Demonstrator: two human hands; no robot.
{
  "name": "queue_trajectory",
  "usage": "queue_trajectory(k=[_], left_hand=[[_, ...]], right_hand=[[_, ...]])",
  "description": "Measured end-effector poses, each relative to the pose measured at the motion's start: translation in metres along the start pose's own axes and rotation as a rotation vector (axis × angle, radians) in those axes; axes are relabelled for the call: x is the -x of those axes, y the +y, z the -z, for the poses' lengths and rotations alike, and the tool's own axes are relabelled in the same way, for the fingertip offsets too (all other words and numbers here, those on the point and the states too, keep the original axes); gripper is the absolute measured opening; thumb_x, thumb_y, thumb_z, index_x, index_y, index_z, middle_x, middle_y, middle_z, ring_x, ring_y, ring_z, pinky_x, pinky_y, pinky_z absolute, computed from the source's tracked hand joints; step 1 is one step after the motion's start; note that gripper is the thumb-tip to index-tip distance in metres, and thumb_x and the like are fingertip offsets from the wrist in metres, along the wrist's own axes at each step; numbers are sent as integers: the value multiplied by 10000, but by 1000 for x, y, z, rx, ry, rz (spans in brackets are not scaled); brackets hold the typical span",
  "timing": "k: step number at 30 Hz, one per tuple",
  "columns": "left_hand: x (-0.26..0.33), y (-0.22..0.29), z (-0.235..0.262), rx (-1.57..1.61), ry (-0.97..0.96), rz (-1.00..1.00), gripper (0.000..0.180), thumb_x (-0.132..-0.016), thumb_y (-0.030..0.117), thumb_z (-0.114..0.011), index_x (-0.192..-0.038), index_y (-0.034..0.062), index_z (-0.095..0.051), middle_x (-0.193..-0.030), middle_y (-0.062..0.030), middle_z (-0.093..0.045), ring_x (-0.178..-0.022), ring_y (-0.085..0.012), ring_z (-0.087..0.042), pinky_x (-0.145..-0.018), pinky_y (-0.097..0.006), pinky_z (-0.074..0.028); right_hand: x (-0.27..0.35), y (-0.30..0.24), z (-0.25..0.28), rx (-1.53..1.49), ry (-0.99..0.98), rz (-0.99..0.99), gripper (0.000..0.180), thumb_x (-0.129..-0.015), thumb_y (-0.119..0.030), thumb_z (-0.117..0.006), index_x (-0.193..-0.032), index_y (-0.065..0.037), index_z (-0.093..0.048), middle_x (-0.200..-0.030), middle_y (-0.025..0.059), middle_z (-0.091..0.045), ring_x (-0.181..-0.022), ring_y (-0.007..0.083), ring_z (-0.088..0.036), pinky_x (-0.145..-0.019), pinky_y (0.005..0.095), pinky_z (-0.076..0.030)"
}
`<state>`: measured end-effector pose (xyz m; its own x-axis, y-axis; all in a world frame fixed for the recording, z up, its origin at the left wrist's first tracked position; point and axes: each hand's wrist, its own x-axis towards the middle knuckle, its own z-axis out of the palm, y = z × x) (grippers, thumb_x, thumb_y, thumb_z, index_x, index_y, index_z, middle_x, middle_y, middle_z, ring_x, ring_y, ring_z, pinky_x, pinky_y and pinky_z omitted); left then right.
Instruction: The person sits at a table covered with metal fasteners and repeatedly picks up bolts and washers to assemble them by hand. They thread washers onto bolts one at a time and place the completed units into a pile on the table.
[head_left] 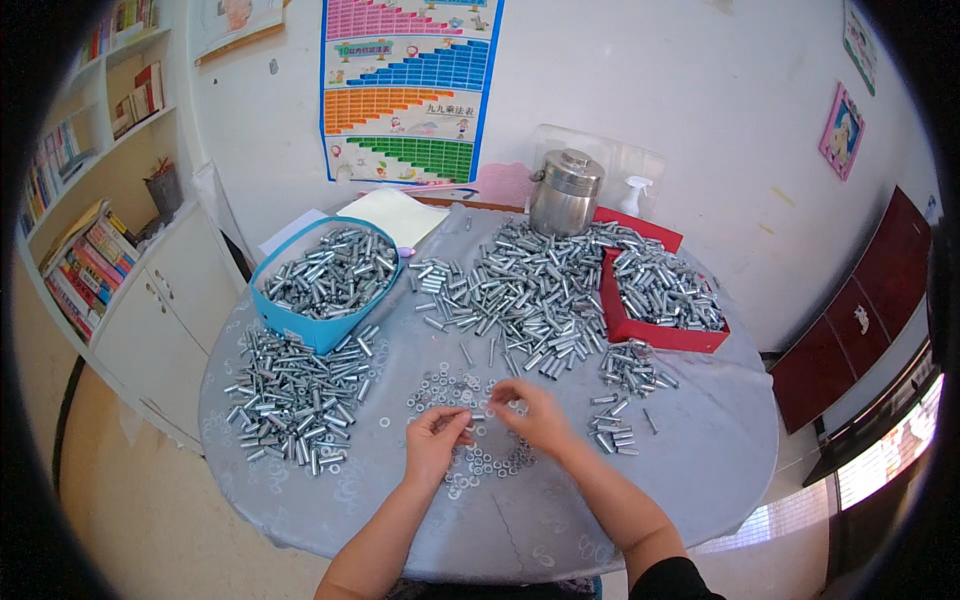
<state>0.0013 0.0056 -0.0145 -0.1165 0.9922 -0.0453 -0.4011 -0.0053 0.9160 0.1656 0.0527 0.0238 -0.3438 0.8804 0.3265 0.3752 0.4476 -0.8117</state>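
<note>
My left hand (434, 442) is closed in a pinch above the loose metal washers (484, 464) at the near middle of the table. What sits between its fingertips is too small to make out. Just to its right, my right hand (532, 416) has thumb and fingers curled together, also over the washers, and anything in them is hidden. The two hands are apart. More small rings (432, 391) spread out beyond the fingers. A large heap of shiny metal sleeves and bolts (540, 280) lies farther back. Another pile of metal bolts (300, 400) is at the left.
A blue basket (318, 332) full of metal parts stands at the left. On the right is a red box (665, 336) of similar pieces, with a few loose sleeves (612, 440) nearer me. A steel canister (567, 195) and a spray bottle (634, 196) stand at the back.
</note>
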Motion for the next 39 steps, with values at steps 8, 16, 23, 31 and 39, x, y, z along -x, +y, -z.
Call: queue_trajectory(k=[8, 16, 23, 31, 39], left_hand=[[-1, 7, 1, 107, 37, 52, 129, -813, 60, -611, -913, -22, -600, -774, -79, -608, -642, -117, -575, -589, -265, -534], [-3, 7, 4, 86, 11, 69, 159, -783, 21, -629, -937, 3, -597, -842, -84, -617, -728, -155, -608, -664, -283, -534], [-3, 2, 3, 85, -19, 36, 179, -775, -13, -622, -952, -9, -592, -857, -84, -615, -739, -159, -607, -688, -270, -525], [-2, 1, 1, 55, -45, 25, 188, -763, -31, -624, -948, -16, -592, -861, -86, -617, -745, -156, -607, -694, -263, -519], [2, 1, -3, -158, -65, -56, 203, -731, -27, -663, -925, -6, -605, -893, -76, -626, -781, -131, -605, -730, -239, -491]], right_hand=[[-24, 51, 17, 499, 134, -192, 206, -687, -172, -678, -813, -24, -612, -778, 122, -616, -727, 277, -598, -656, 369, -471], [-23, 50, 26, 395, 288, -256, 149, -746, -122, -618, -838, -7, -595, -783, 125, -628, -693, 228, -616, -625, 314, -476], [-2, 22, 24, -367, 178, -183, 158, -808, -91, -610, -933, 5, -604, -794, 44, -613, -722, 100, -568, -683, 231, -451], [4, 4, 20, -106, 79, -53, 158, -800, -96, -625, -941, -24, -623, -829, 47, -616, -759, 113, -567, -693, 243, -446], [6, -6, 16, -171, 43, -52, 171, -800, -107, -625, -958, -44, -637, -827, 52, -624, -751, 128, -574, -680, 253, -448]])
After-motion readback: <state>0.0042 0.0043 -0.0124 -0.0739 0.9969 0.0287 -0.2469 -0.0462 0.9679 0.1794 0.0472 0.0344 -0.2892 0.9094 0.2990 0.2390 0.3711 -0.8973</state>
